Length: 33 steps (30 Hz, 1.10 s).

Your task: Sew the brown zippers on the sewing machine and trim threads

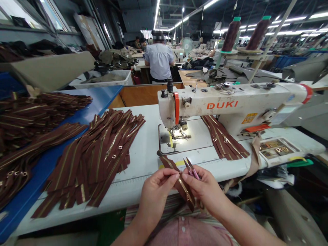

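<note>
A brown zipper (182, 186) with brass teeth and a pull hangs at the front edge of the sewing table. My left hand (160, 182) is closed, thumb and fingertips pinching the zipper's edge. Close beside it, my right hand (203, 182) is closed around pink-handled thread snips (191, 168), their two pointed blades apart and aimed up and away. The right thumb also presses the zipper tape. Just beyond both hands stands a white sewing machine (192, 106), its lit needle area free of the held zipper.
A heap of brown zippers (94, 153) lies on the white table (143, 136) at left. More zippers (225, 140) rest under the machine arm. A small parts tray (279, 150) sits right. Two thread cones (231, 34) stand behind; a person (159, 58) sits farther back.
</note>
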Available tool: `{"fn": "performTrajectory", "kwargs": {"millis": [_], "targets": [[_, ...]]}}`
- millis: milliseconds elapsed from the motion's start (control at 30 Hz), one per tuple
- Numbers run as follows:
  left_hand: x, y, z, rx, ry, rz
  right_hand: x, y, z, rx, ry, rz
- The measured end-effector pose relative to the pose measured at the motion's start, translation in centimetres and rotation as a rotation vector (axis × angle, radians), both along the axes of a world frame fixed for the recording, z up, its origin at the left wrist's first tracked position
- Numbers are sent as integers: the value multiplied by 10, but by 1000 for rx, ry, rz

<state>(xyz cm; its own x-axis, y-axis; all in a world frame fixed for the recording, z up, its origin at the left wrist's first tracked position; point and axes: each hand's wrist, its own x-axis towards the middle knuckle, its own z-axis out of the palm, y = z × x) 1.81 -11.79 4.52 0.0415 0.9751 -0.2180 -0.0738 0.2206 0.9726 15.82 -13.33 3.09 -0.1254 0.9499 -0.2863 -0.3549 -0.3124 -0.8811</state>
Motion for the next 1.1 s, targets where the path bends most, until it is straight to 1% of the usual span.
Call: {"fn": "performTrajectory", "kwargs": {"millis": [133,267,333,400,467,500,567,633,733,867,1100], "targets": [[-3,1,-3,-106,-69,-11,0,0,-5,6,7,-21],[-6,3,-7,-173,-125,-43,0,2,-9,37,-44,-27],[-6,4,-7,-197,-174,-51,1,2,-8,57,-70,-36],[-5,4,-5,-221,-220,-43,3,1,-5,72,-87,-75],[-3,3,-3,-242,-247,-33,5,-3,0,51,-79,-97],[-3,3,-2,-250,-256,-34,6,-7,2,28,-62,-88],[-1,3,-1,-259,-269,-40,6,-15,4,-47,0,-26],[-1,3,-1,-260,-269,-40,5,-23,4,-136,70,49],[-1,3,-2,-256,-260,-37,2,-30,0,-242,127,91],[-1,2,-3,-247,-262,-51,3,-29,-2,-242,135,99],[-1,-1,-3,-251,-276,-49,5,-26,1,-246,113,128]]}}
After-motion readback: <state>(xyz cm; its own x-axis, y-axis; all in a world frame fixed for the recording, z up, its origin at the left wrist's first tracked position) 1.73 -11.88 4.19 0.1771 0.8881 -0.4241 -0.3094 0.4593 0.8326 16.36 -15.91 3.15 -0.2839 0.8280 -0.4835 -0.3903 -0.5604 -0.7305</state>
